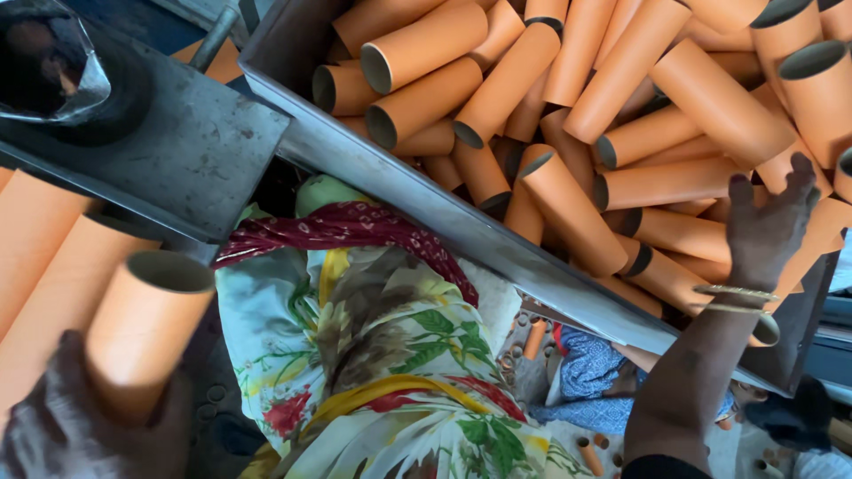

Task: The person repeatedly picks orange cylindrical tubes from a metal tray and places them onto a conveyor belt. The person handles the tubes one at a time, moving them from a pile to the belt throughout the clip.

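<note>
Our left hand (62, 417) is wrapped around an orange cardboard tube (146, 333), held upright beside the grey metal machine plate (177, 151). Our right hand (768, 226), fingers spread and holding nothing, rests on the heaped orange tubes (568, 115) near the right end of the metal bin (426, 200).

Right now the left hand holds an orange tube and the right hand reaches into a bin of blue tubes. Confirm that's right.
Not quite: the head view shows the tubes in the bin are orange, not blue. The rest holds: the left hand holds an orange tube, and the right hand reaches into the bin.
</note>
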